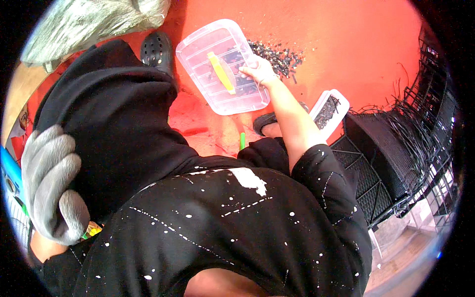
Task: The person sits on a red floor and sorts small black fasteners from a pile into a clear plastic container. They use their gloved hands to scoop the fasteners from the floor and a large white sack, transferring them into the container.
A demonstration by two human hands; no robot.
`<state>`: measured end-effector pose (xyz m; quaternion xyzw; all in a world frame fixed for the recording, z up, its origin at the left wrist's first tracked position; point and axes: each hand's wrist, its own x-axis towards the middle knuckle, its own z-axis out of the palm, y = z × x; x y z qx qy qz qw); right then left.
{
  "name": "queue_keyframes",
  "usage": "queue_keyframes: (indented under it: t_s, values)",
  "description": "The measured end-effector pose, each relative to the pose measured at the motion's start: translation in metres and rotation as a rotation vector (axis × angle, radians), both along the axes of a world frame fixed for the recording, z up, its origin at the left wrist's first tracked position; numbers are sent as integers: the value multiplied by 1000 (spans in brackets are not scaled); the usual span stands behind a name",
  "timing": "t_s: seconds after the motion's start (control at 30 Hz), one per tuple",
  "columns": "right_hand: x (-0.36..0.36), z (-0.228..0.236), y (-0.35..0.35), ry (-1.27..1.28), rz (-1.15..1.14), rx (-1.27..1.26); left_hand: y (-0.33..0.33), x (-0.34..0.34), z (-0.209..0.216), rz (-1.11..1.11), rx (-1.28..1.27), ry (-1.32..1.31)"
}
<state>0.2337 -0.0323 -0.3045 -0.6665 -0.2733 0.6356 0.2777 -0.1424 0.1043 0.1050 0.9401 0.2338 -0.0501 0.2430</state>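
The right hand [258,72] clamps the clear lid [221,72] at one edge only, over the red floor [361,49], inside its visible edges, so it may tilt and scatter the black scraps [283,59], while whether the gloved left hand [52,180] grips anything, I cannot tell.

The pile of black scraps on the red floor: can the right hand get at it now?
Probably not freely: the right hand grips the clear plastic lid, which overlaps part of the pile in this view, though much shows uncovered.

Lid [197,67]: clear glossy plastic | glove [49,168]: matt cloth | trousers [114,123]: matt cloth
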Motion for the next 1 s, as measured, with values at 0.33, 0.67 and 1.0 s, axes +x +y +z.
queue_keyframes:
  t_s: [0.33, 0.67, 1.0]
  values:
    - [108, 1, -1, -212, -98, 26, 6, 7, 7, -27, -24, 121]
    - [171, 99, 3, -337, 40, 104, 1, 11, 7, -64, -15, 100]
    - [83, 29, 9, -282, 519, 85, -4, 17, 13, -90, -7, 111]
